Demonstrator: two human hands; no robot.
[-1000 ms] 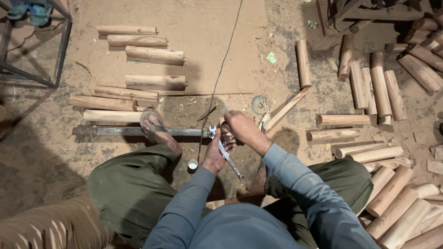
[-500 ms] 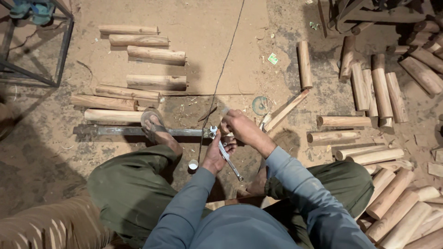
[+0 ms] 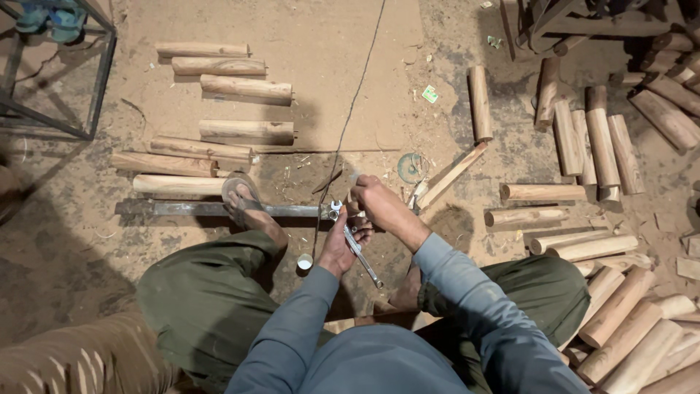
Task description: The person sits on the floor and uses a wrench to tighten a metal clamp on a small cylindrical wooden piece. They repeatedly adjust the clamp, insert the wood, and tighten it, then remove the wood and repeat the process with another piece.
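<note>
I squat on a dirt floor. My left hand (image 3: 344,244) grips a metal wrench (image 3: 362,255) whose head sits on a fitting (image 3: 335,210) at the right end of a long flat metal bar (image 3: 175,209). My right hand (image 3: 373,198) is closed around the same fitting from the right. My sandalled left foot (image 3: 244,201) presses down on the bar. A small white cap (image 3: 305,261) lies on the ground by my left knee.
Turned wooden legs lie in rows at the upper left (image 3: 246,88) and in a pile on the right (image 3: 598,142). A thin cord (image 3: 355,95) runs up the floor. A round disc (image 3: 412,167) lies near a slanted stick (image 3: 452,175). A metal frame (image 3: 51,73) stands far left.
The hands shifted only slightly around the fitting; the wrench stays on it and the foot stays on the bar.
</note>
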